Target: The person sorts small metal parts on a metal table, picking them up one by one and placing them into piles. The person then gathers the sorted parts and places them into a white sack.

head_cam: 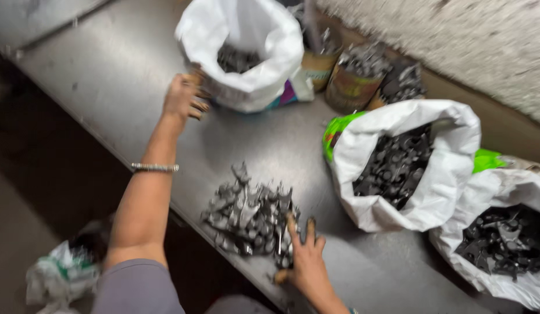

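Right hand (305, 259) lies flat and open on the metal workbench (118, 70), near its front edge, with the fingers spread and touching the near side of the pile of small grey metal parts (249, 215). It grips nothing. The pile is directly ahead of this hand, a little to its left, and its long axis runs about parallel to the front edge of the bench.

Left hand (184, 96) is stretched far out, toward the back of the bench, and its fingertips touch the rolled rim of a white sack (246, 52) which holds dark metal pieces. The fingers are loosely curled; because of the blur I cannot tell if they hold something. A thin bracelet (154, 167) is on this forearm.

So the right hand is clearly the nearer one to the pile, and the left hand is well apart from it.

At the right side of the bench two more white sacks (409, 168) with dark parts stand open, and some tins (351, 78) filled with parts stand by the back wall.
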`<action>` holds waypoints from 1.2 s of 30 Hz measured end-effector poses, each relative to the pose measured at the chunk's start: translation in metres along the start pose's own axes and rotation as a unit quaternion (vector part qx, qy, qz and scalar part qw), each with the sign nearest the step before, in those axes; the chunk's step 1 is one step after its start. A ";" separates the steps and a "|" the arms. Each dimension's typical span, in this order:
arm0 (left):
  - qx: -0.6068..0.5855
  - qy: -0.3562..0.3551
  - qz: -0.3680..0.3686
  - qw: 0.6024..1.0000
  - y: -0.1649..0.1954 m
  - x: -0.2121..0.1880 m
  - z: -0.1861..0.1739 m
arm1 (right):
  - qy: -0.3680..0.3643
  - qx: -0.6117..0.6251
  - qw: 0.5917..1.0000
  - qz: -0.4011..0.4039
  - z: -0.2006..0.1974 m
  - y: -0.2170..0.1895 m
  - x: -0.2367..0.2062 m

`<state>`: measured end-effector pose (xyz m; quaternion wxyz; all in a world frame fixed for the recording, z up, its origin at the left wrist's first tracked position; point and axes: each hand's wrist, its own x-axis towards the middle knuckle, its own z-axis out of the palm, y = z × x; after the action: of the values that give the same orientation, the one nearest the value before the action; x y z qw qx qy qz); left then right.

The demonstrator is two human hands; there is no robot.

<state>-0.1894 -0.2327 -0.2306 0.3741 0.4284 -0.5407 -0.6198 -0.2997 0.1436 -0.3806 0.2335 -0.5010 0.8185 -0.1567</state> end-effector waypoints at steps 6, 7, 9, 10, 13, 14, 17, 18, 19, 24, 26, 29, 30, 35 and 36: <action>0.462 -0.150 0.028 0.874 -0.108 -0.176 -0.033 | 0.032 -0.016 0.999 -0.029 -0.001 -0.001 -0.001; 0.497 -0.136 -0.025 0.857 -0.120 -0.203 -0.031 | 0.023 -0.019 0.999 -0.029 0.000 -0.003 0.002; 0.481 -0.080 0.051 0.872 -0.140 -0.242 -0.021 | 0.011 -0.032 0.999 -0.036 0.003 -0.007 0.009; 0.463 -0.066 0.069 0.881 -0.148 -0.251 -0.018 | 0.008 -0.041 0.998 -0.042 0.004 -0.010 0.012; 0.440 -0.036 0.092 0.893 -0.168 -0.252 -0.011 | 0.001 -0.062 0.997 -0.054 0.008 -0.022 0.025; 0.451 -0.035 0.080 0.888 -0.174 -0.245 -0.013 | -0.001 -0.067 0.996 -0.058 0.009 -0.027 0.031; 0.458 -0.030 0.059 0.887 -0.187 -0.227 -0.027 | -0.027 -0.085 0.995 -0.034 0.015 -0.046 0.054; 0.457 -0.028 0.056 0.887 -0.188 -0.219 -0.033 | -0.028 -0.087 0.995 -0.044 0.017 -0.054 0.065; 0.454 -0.031 0.032 0.890 -0.189 -0.212 -0.039 | -0.028 -0.088 0.994 -0.052 0.019 -0.062 0.074; 0.454 0.002 0.024 0.891 -0.177 -0.161 -0.070 | -0.019 -0.068 0.992 -0.109 0.030 -0.107 0.138; 0.455 0.021 0.039 0.890 -0.171 -0.133 -0.087 | -0.016 -0.061 0.988 -0.142 0.034 -0.128 0.169; 0.476 0.038 0.035 0.878 -0.158 -0.085 -0.111 | -0.017 -0.056 0.984 -0.169 0.036 -0.161 0.218; 0.487 0.044 0.031 0.872 -0.152 -0.068 -0.118 | -0.011 -0.050 0.982 -0.181 0.034 -0.172 0.234; 0.516 0.068 0.001 0.854 -0.117 0.004 -0.135 | -0.014 -0.024 0.977 -0.209 0.018 -0.223 0.301; 0.524 0.074 0.010 0.848 -0.108 0.017 -0.134 | -0.010 -0.004 0.977 -0.215 0.013 -0.229 0.311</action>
<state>-0.0705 -0.2809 -0.3467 0.1389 0.6002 -0.7601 -0.2068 -0.2428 -0.2377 -0.3491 0.2002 -0.6678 0.6899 -0.1950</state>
